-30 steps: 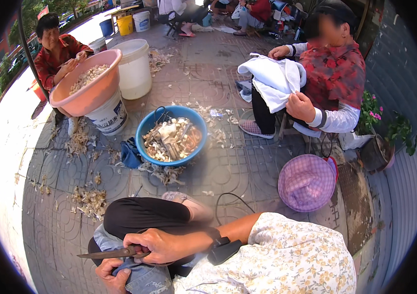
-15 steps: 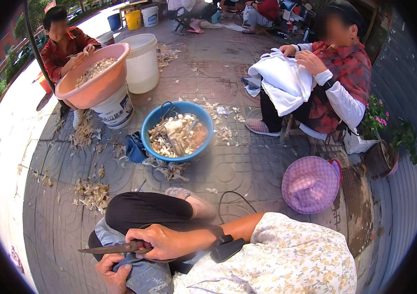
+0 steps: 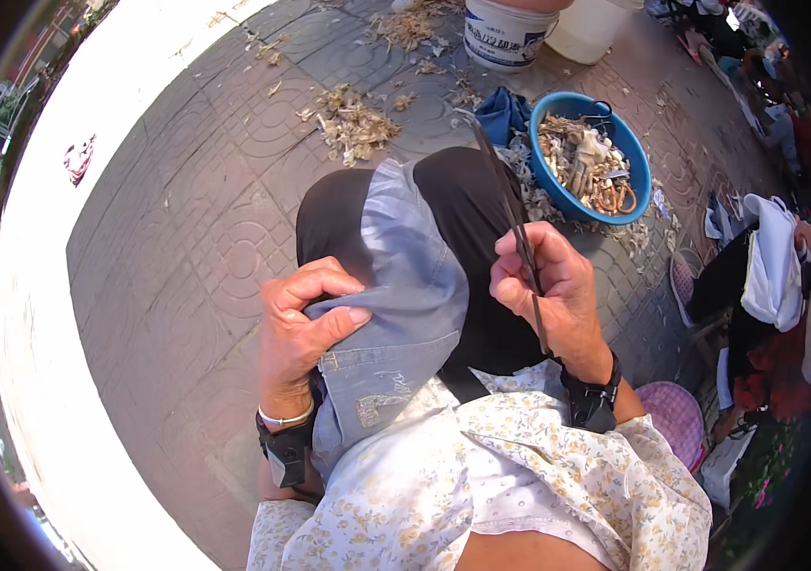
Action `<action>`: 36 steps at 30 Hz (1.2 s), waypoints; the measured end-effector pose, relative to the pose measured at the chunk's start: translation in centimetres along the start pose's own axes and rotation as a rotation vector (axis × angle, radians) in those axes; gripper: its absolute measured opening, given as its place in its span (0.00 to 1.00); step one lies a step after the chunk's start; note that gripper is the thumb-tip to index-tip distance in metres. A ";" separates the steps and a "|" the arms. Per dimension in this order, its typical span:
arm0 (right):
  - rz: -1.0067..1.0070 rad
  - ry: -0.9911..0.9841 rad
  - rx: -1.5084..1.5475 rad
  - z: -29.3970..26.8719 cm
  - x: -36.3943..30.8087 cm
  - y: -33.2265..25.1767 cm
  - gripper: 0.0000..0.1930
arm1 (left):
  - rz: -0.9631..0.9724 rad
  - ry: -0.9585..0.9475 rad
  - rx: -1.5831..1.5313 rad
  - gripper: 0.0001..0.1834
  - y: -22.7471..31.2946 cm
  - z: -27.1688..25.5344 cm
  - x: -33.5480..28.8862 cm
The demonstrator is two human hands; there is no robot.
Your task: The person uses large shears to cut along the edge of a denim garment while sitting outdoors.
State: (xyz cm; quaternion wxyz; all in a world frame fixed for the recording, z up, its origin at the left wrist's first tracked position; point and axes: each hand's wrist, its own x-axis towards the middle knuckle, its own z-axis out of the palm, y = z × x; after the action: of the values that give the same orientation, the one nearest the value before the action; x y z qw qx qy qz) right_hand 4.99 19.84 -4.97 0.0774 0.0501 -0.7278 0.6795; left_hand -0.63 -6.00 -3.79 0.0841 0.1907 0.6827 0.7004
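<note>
My left hand pinches the edge of a faded blue denim cloth, which is spread over my black-trousered knees. A stitched pocket shows on its lower part. My right hand is raised over my right thigh, its fingers closed round long, dark metal scissors. They are seen nearly edge-on, with the pointed end up and away from me. Beyond that hand stands a blue basin holding garlic, dry skins, a pale glove and an orange-handled tool.
Dry garlic skins lie on the paving past my knees. A dark blue cloth touches the basin's left. A white bucket stands farther off. At right sits a person with a white cloth; a pink checked hat lies nearer me.
My view has swung left and down. My hands have moved apart; the right has lifted the scissors from beside the left hand and turned them upright. The denim is now spread over my lap.
</note>
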 end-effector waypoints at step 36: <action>0.173 -0.327 -0.178 0.3 -1.3 -3.3 0.29 | 0.539 -0.341 -0.954 0.21 10.0 9.7 -6.8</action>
State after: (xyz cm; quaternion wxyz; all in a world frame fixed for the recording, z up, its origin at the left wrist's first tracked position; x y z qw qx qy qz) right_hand 6.81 19.24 -2.01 -0.0965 0.0898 -0.7894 0.5996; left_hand 10.67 -0.12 4.98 0.0883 0.4091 0.1950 0.8870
